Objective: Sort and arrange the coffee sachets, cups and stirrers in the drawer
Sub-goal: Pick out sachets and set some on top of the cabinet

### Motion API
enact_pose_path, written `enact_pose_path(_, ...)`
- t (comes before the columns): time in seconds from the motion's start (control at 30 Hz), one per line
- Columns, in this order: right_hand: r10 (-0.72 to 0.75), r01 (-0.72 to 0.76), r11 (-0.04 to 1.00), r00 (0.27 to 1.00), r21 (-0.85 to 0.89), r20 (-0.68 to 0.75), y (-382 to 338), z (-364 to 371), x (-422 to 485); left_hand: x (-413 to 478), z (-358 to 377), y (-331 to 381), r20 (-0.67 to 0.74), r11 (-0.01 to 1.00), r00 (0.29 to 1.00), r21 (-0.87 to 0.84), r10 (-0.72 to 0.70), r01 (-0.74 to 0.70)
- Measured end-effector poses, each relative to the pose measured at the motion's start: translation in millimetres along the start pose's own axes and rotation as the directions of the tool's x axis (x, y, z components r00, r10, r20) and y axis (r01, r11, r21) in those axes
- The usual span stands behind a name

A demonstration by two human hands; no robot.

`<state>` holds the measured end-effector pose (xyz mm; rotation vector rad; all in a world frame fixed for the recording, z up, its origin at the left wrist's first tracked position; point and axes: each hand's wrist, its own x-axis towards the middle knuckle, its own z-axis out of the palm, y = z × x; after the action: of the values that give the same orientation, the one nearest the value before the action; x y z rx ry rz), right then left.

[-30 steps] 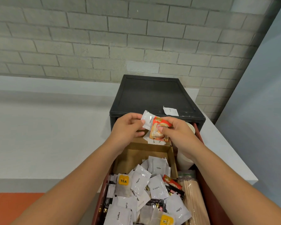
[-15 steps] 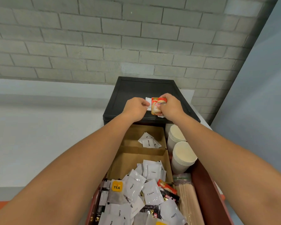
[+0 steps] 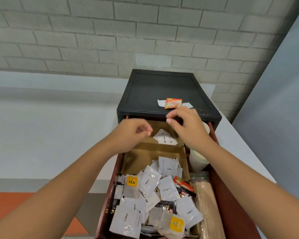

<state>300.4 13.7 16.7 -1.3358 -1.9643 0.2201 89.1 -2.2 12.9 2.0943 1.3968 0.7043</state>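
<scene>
**Both hands empty above the open drawer, orange sachet on the cabinet top**

A grey brick wall (image 3: 110,31) fills the upper part of the frame. Below it, a white counter (image 3: 41,126) runs across the left. A black cabinet (image 3: 167,87) stands at centre, and its red-brown drawer (image 3: 231,195) is pulled out toward the bottom edge.

An orange sachet (image 3: 173,103) lies flat on the cabinet top, near its front edge. It lies over the white packets (image 3: 160,102) that stick out to either side of it.

Cardboard dividers (image 3: 155,147) split the left part of the drawer. The rear compartment holds a few white sachets (image 3: 164,139). The front one holds a loose heap, with a yellow-labelled tea sachet (image 3: 131,182), a cream sachet (image 3: 167,188) and a coffee sachet (image 3: 168,166) among darker packets.

Along the right side of the drawer stand stacked paper cups (image 3: 198,161). Below them in the frame lies a bundle of wooden stirrers (image 3: 207,204).

The right forearm crosses in front of the cups and hides most of the rear stack. The left hand covers the left part of the rear compartment.

The left hand (image 3: 133,133) hovers over that compartment with its fingers loosely curled and nothing between them. The right hand (image 3: 186,128) is at the cabinet's front lip, just below the orange sachet and not touching it. Its fingers are bent, its thumb is apart from them, and it holds nothing. Motion blur softens both hands' fingertips.
</scene>
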Motion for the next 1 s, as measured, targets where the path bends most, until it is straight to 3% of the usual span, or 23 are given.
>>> enact_pose_path(0.13,0.001,-0.026,0.997,0.954,0.079,0.3,-14.4,8.4,-49.4,-43.0,4.3,-9.0,0.188,0.962,0.982,0.268,-0.007,-0.044)
enact_pose_path(0.23,-0.025,-0.003,0.999,0.867,0.054,0.498,-23.7,22.7,-71.0,-60.2,13.3,-14.4,0.3,0.817,0.952,0.562,-0.056,-0.129)
enact_pose_path(0.3,-0.031,0.005,0.999,0.81,0.045,0.585,-28.2,31.5,-79.7,-67.5,16.9,-18.6,0.344,0.747,0.934,0.645,-0.096,-0.161)
enact_pose_path(0.5,0.0,-0.086,0.991,0.765,0.101,0.644,-36.3,44.1,-88.2,-71.8,16.3,-18.4,0.31,0.821,0.949,0.556,-0.059,-0.131)
enact_pose_path(0.67,0.068,-0.25,0.944,0.782,0.213,0.62,-37.3,44.4,-87.0,-70.1,12.1,-16.7,0.236,0.928,0.971,0.369,-0.035,-0.057)
enact_pose_path(0.8,0.086,-0.327,0.882,0.82,0.339,0.566,-36.2,46.1,-83.5,-66.9,5.9,-10.1,0.169,0.972,0.984,0.217,0.056,-0.092)
enact_pose_path(0.87,0.092,-0.326,0.855,0.86,0.402,0.503,-35.8,45.9,-79.4,-63.1,5.0,-7.8,0.096,0.983,0.989,0.137,0.109,-0.121)
enact_pose_path(1.0,0.182,-0.327,0.829,0.925,0.454,0.334,-26.8,45.0,-61.7,-48.0,6.3,-19.5,-0.229,0.99,0.964,0.069,0.138,-0.125)
